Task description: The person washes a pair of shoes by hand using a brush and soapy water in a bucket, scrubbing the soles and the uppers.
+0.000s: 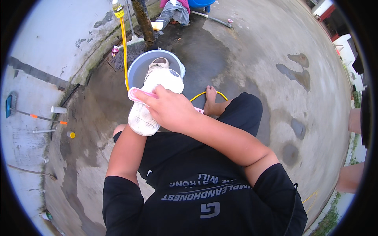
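Note:
My left forearm (127, 150) reaches up to a white shoe (143, 119) and holds it over the basin; the left hand itself is hidden by the shoe. My right hand (172, 109) grips a pink brush (140, 95) laid across the middle of the shoe, its handle end showing beyond the wrist. The brush's bristles are hidden. The shoe's far part is bright white with a dark round mark. Below and beyond it, a second, beige-white shoe (159, 62) sits in a grey-blue plastic basin (135, 66).
A yellow hose (124, 47) hangs beside a rusty pipe (143, 22) and a broom (130, 53). Clothing and a blue plastic item (200, 3) lie beyond. Left along the wall are a blue brush (11, 104), a white cup (59, 110) and a yellow-capped container (71, 134). Another person's leg (351, 177) shows far right.

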Demonstrator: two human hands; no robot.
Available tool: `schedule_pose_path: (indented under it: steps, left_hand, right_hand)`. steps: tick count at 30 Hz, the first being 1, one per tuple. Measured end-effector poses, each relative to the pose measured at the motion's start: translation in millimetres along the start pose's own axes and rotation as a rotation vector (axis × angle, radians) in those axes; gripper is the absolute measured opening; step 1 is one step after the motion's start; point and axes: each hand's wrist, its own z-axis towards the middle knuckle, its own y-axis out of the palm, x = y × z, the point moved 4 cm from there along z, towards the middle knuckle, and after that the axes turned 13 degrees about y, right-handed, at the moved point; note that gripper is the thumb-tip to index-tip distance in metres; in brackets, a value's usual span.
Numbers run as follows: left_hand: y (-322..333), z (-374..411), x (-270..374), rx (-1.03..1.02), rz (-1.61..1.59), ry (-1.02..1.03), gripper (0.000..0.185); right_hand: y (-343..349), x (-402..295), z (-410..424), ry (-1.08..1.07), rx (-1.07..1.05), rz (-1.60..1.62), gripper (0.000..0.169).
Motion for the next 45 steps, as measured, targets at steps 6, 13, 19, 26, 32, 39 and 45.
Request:
schedule_pose_path:
  steps: [6,13,19,26,32,39,45]
  left_hand:
    - [-27.6,9.7,18.5,-0.085,0.430,0.195,0.025]
    - [49.1,4.5,-31.9,-0.182,0.548,0.207,0.032]
    - [0.2,29.9,-6.6,-0.349,0.555,0.076,0.032]
    - [53.9,-22.0,-65.3,0.324,-0.736,-0.132,0.044]
    - [53.5,-17.6,-56.9,0.497,-1.403,-0.235,0.045]
    - [65.3,-16.4,-59.7,0.617,-1.797,-0.262,0.046]
    - [75.6,7.0,-48.0,0.610,-2.110,-0.214,0.048]
  right_hand:
    - [-6.5,17.1,-45.2,0.063,-0.253,0.074,0.060]
    - [-1.8,-10.6,-7.3,-0.022,-0.122,0.009,0.056]
    - [-11.1,16.6,-37.8,-0.013,-0.215,-0.070,0.058]
    - [1.0,-0.7,2.2,-0.048,-0.119,-0.014,0.058]
    - [6.9,89.0,24.1,0.267,-0.084,-0.044,0.054]
    - [7.8,19.0,-21.4,0.006,-0.267,0.045,0.060]
    - [-2.8,96.6,30.0,0.299,-0.018,-0.062,0.055]
